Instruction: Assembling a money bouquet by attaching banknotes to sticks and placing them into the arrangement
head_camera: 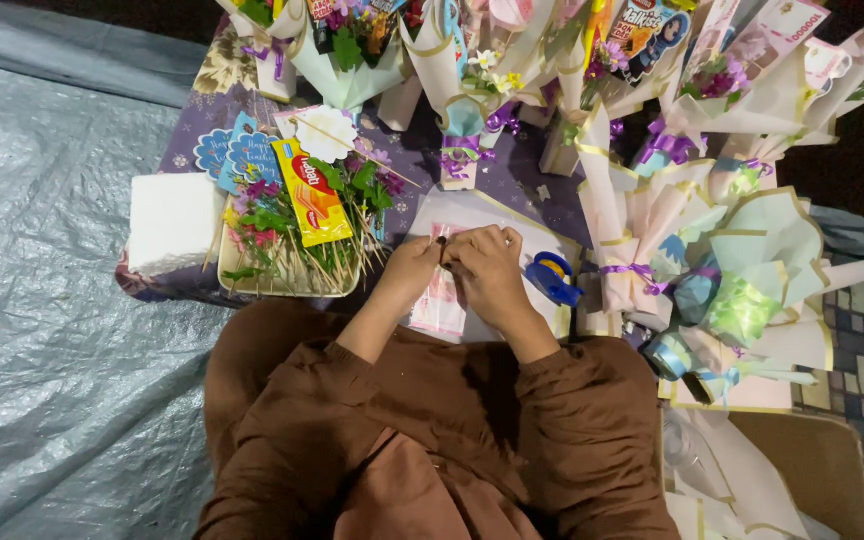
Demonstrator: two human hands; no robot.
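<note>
From the head camera looking down, the left hand (407,270) and right hand (489,272) meet fingertip to fingertip over a pink-patterned sheet (439,305) that lies on white wrapping paper (472,215), its long axis running away from the person's lap toward the bouquets (652,230). Both hands pinch its far edge, closed on the sheet, neither clearly nearer. A blue tape dispenser (552,277) sits just right of the right hand; a tray of flower sticks (287,250) lies to the left.
</note>
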